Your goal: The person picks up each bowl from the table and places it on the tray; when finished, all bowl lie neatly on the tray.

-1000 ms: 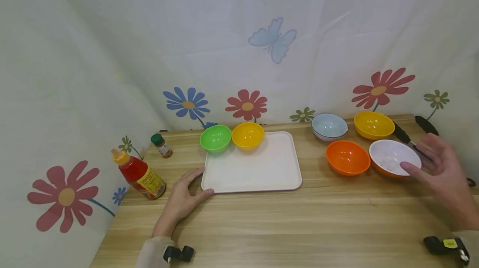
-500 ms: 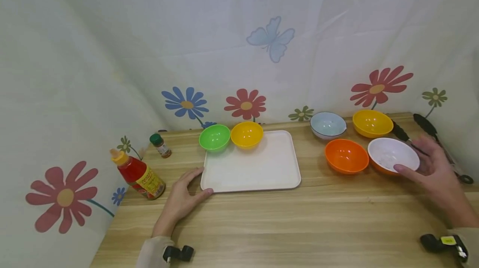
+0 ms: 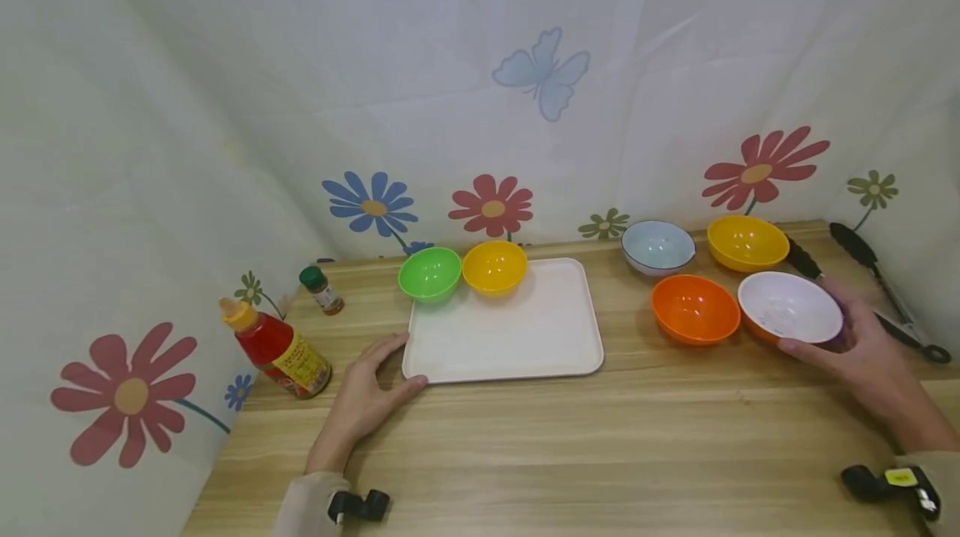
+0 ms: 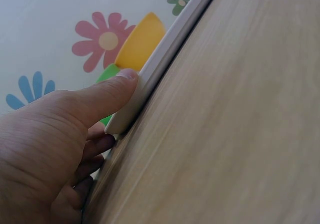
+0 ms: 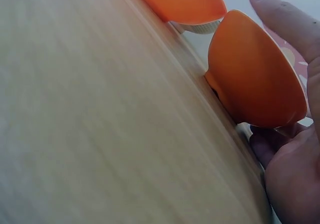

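Observation:
My left hand (image 3: pixel 366 391) is at the near left corner of a white rectangular tray (image 3: pixel 517 345). Its thumb lies over the tray's rim in the left wrist view, the other fingers bent in beside the corner. A green bowl (image 3: pixel 431 274) and a yellow bowl (image 3: pixel 495 268) stand at the tray's far left part. My right hand (image 3: pixel 870 358) is spread around the near right side of a bowl, white inside and orange outside (image 5: pixel 255 74). Its fingertips are behind the bowl's right side, the thumb in front by the near rim.
An orange bowl (image 3: pixel 695 309), a light blue bowl (image 3: pixel 658 248) and another yellow bowl (image 3: pixel 747 243) surround the white-and-orange one. Black-tipped tongs (image 3: pixel 853 243) lie at far right. A red sauce bottle (image 3: pixel 283 351) and a green-capped jar (image 3: pixel 322 291) stand left, near the curtain (image 3: pixel 420 103).
My right hand has moved down and left, closer around the white-and-orange bowl, its thumb going from over the bowl to its near rim. The left hand stays at the tray corner.

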A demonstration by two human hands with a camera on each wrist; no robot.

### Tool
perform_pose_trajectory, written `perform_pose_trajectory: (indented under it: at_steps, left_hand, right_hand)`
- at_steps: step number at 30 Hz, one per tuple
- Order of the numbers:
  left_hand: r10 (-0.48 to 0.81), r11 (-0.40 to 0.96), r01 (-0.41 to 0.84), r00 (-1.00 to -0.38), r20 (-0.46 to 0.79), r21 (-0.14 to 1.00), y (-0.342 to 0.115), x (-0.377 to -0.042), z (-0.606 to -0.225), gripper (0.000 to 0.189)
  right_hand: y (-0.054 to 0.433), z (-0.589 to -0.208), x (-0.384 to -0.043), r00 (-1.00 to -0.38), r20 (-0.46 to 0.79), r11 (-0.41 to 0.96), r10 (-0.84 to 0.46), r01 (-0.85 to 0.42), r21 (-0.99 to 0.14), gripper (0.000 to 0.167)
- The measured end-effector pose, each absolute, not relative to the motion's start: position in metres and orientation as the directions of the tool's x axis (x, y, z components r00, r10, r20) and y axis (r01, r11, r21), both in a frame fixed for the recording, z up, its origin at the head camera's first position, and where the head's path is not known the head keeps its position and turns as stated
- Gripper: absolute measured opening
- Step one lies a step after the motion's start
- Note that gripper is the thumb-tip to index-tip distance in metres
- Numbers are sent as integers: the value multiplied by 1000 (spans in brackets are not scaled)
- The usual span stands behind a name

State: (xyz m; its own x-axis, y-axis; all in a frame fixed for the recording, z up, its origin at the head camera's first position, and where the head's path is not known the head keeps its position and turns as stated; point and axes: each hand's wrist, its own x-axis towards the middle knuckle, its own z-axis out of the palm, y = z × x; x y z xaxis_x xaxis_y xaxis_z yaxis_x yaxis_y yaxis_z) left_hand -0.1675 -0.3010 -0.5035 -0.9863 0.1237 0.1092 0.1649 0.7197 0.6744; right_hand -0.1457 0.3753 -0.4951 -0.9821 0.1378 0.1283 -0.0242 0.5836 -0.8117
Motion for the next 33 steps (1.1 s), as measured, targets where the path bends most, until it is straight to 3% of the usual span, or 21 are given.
perform_pose_trajectory:
  at_steps: [33]
  left_hand:
    - [120, 729, 160, -987, 106, 666, -300, -167, -503, 84]
  right_hand:
    - [377, -499, -145, -971, 116, 617, 209, 39, -786, 110]
